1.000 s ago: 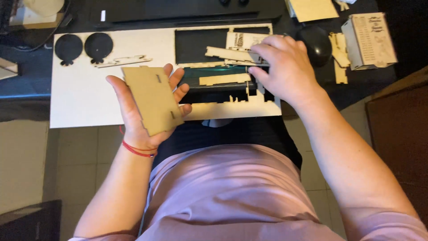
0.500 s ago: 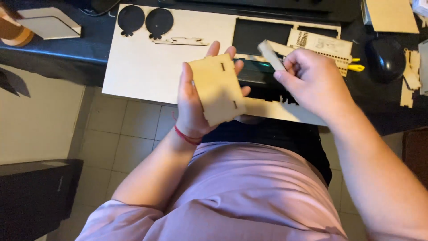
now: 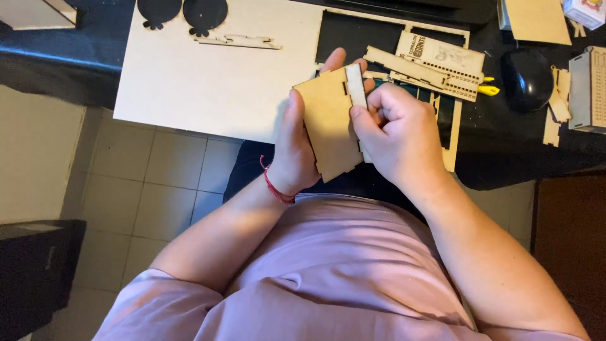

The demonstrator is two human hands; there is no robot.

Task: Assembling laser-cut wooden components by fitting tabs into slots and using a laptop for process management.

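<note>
My left hand [image 3: 297,148] holds a flat tan wooden panel [image 3: 328,126] with notched edges, upright in front of my chest. A red string bracelet circles that wrist. My right hand [image 3: 398,132] presses a narrow pale wooden strip [image 3: 356,85] against the panel's right edge, fingers curled around it. Both hands meet over the near edge of the large laser-cut wooden sheet [image 3: 208,76] that lies on the dark desk.
Loose cut wooden pieces [image 3: 435,66] lie on the sheet's right side beside dark cut-out openings. Two round dark holes [image 3: 183,11] show at the sheet's top. A black mouse [image 3: 525,79] and a small assembled wooden box [image 3: 590,88] sit at the right. Tiled floor lies at the left.
My right hand left the pieces on the sheet carrying a narrow strip and brought it against the panel in my left hand. The view has shifted left and closer.
</note>
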